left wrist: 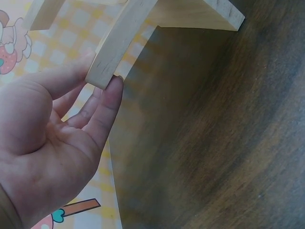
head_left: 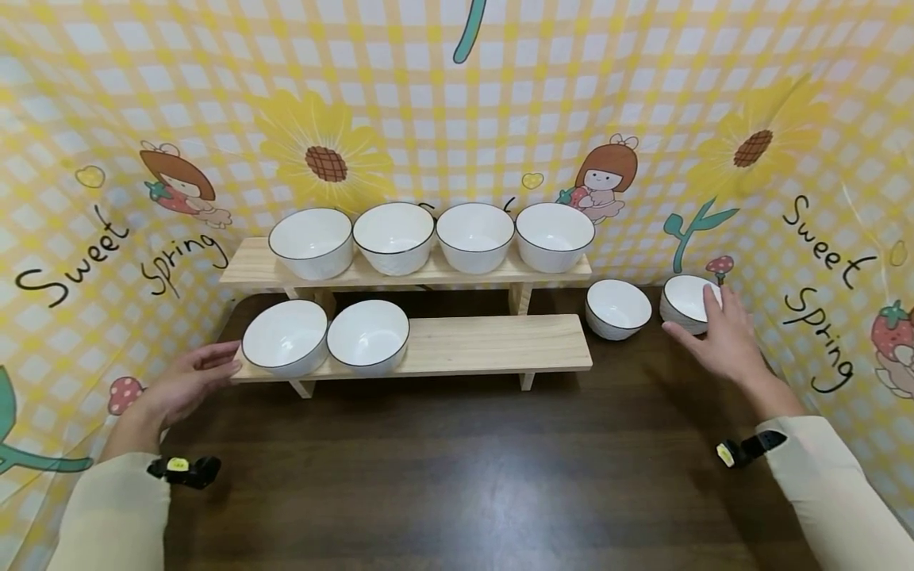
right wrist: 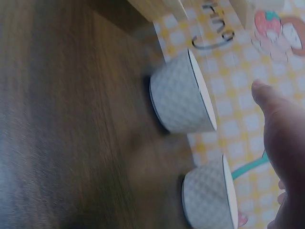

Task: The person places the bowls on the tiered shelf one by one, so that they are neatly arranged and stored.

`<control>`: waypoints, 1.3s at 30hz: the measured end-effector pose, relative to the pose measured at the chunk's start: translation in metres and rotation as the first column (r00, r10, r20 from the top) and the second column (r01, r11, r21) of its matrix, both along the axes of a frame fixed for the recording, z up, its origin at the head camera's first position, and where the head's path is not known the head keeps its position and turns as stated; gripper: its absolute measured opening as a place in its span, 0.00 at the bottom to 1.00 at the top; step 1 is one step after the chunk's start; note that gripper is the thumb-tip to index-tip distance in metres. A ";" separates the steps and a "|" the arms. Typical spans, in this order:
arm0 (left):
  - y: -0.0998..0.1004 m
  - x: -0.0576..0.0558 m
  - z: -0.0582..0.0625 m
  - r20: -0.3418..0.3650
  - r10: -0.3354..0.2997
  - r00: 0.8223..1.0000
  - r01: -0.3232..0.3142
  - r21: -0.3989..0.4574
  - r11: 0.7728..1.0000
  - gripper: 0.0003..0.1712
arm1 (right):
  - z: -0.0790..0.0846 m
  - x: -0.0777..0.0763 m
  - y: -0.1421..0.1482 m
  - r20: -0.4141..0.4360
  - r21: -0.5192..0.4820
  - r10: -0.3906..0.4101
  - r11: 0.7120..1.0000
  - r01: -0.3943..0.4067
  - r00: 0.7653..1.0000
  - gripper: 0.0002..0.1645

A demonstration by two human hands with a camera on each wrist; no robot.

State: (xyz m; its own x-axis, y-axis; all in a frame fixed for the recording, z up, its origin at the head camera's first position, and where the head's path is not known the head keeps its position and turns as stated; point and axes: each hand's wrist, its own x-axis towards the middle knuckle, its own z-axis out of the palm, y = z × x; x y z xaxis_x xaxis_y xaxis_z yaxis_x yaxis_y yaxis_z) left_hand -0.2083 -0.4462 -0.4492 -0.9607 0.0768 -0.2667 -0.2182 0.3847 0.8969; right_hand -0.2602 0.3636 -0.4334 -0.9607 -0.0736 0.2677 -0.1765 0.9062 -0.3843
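My left hand [head_left: 189, 386] pinches the left end of the lower board of a two-tier wooden shelf [head_left: 493, 342]; in the left wrist view, thumb and fingertips grip the board's corner [left wrist: 110, 59]. Two white bowls with dark rims, a left bowl [head_left: 286, 339] and a second bowl [head_left: 368, 337], sit on that board. My right hand [head_left: 724, 337], thumb and fingers spread, hovers over the rightmost bowl [head_left: 681, 305] on the table and partly hides it. Left of it stands another bowl [head_left: 618, 308], its textured side [right wrist: 178, 95] plain in the right wrist view.
Several white bowls line the upper board, from a left one [head_left: 311, 242] to a right one [head_left: 555, 236]. A dark wooden table [head_left: 457, 468] lies under the shelf. Yellow checked cloth [head_left: 457, 103] with printed flowers and figures walls the back and sides.
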 end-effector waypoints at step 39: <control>0.000 0.000 0.001 0.020 0.016 1.000 -0.016 -0.007 1.000 0.45 | -0.037 -0.066 0.027 0.139 -0.269 -0.280 0.912 0.308 0.950 0.65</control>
State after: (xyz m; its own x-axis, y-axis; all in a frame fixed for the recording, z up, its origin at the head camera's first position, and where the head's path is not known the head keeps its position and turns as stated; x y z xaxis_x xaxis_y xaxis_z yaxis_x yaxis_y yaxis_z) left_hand -0.2086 -0.4459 -0.4485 -0.9562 0.0598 -0.2866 -0.2425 0.3869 0.8897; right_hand -0.3264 0.3908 -0.4704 -0.9490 0.2816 0.1415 0.1313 0.7615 -0.6347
